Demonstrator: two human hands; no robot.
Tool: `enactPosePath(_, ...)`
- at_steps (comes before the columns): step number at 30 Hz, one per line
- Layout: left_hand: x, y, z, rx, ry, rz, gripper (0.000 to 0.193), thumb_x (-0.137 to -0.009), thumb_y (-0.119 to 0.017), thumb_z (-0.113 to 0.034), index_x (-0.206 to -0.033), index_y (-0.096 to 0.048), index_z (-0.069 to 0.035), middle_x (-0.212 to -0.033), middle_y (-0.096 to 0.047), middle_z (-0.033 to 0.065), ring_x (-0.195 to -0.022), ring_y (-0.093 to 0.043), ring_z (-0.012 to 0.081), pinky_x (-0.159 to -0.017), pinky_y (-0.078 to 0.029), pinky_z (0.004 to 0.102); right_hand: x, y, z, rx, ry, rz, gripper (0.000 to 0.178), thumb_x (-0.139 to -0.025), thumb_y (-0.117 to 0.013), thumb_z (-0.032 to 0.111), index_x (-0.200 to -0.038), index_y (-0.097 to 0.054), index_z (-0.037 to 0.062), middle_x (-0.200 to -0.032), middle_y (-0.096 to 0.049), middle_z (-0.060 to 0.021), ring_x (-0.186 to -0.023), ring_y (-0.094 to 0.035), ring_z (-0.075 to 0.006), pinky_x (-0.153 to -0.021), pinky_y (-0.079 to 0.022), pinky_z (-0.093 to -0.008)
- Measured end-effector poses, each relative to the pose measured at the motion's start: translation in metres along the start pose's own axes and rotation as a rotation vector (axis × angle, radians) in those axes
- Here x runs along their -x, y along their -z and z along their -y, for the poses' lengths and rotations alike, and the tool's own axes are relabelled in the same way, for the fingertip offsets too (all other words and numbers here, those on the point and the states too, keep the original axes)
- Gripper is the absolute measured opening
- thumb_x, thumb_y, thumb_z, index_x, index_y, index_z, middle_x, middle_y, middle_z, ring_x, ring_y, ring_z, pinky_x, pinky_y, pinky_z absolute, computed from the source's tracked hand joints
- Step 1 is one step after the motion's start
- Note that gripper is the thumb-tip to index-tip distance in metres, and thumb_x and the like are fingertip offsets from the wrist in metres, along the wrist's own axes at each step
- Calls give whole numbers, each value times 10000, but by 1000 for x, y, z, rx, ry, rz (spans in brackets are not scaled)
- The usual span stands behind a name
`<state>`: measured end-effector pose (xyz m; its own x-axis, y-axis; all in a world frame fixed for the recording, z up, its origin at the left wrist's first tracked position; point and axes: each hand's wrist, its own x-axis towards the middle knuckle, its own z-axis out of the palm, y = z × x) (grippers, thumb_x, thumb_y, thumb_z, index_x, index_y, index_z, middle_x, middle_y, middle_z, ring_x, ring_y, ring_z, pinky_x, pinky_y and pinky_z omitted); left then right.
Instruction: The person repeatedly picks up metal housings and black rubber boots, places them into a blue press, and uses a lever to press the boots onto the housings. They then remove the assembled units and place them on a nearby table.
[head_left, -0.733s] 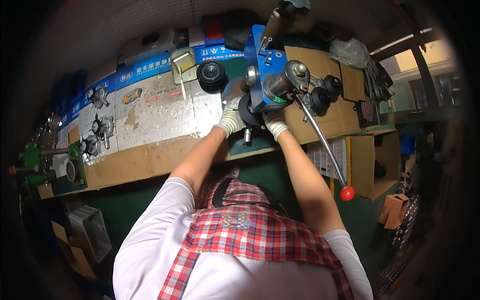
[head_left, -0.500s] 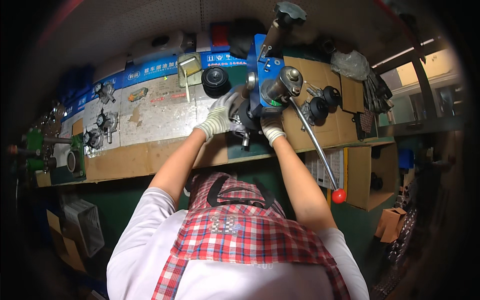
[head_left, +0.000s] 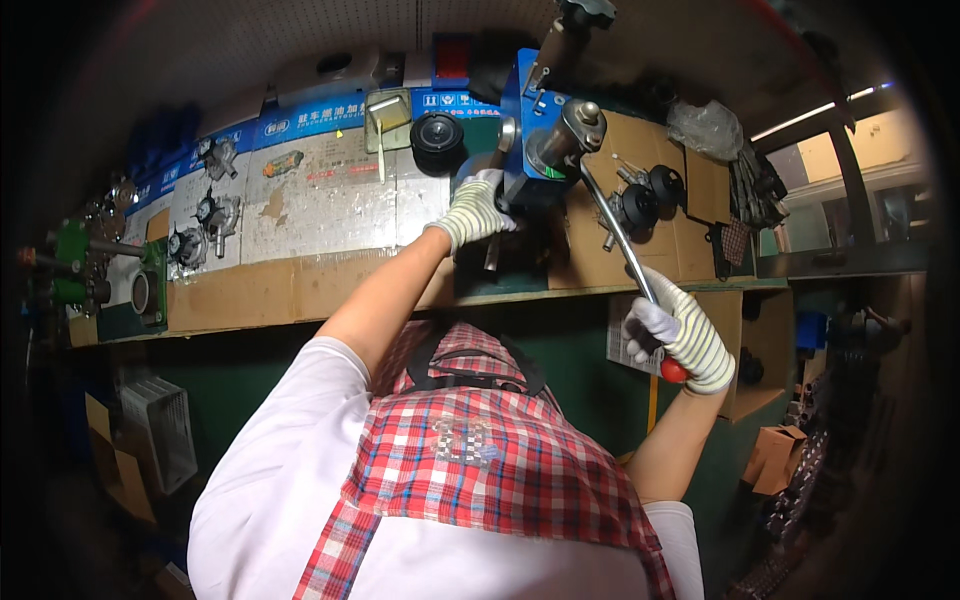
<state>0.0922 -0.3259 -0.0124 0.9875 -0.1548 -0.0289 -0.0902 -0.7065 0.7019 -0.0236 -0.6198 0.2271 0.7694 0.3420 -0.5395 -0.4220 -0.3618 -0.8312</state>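
A blue lever press (head_left: pixel 530 130) stands on the bench in front of me. My left hand (head_left: pixel 477 212), in a striped work glove, is closed at the press's lower left side, against a metal part (head_left: pixel 491 255) whose stub shows below the glove. Its fingertips and most of that part are hidden in shadow. To the right, my gloved right hand (head_left: pixel 685 335) curls loosely round the lower end of the long press lever (head_left: pixel 618 235). The lever's red ball knob (head_left: pixel 673 371) shows just below the fingers.
A round black part (head_left: pixel 437 142) and an open tin with a brush (head_left: pixel 386 125) lie left of the press. Several metal castings (head_left: pixel 215 220) sit farther left, near a green fixture (head_left: pixel 75 265). Metal parts with black wheels (head_left: pixel 640 205) rest on cardboard at right. An open carton (head_left: pixel 760 350) stands below.
My right hand has left the part under the press and moved right and down onto the lever. My left hand has shifted slightly right, staying at the part. The lever looks little moved.
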Motion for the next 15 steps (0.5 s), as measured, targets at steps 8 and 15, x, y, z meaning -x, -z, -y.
enactPosePath(8, -6, 1, -11, -27, -46, 24, 866, -613, -893, -425, -1299, -562, -11, -1329, -559, 218, -1214, -525, 433, -1045, -440, 464, -93, -11, -167, 778, -21, -342, 456, -1010, -540, 460, -1016, -629, 13, -761, -656, -180, -622, -655, -307, -624, -536, -421)
enactPosePath(15, 0, 4, -9, -45, -63, -51, 806, -603, -896, -425, -1240, -589, -38, -1270, -592, 206, -1184, -542, 428, -1014, -456, 470, -107, -32, -160, 855, -95, -483, 577, -1019, -423, 544, -1034, -689, 32, -852, -712, -230, -818, -693, -411, -771, -539, -491)
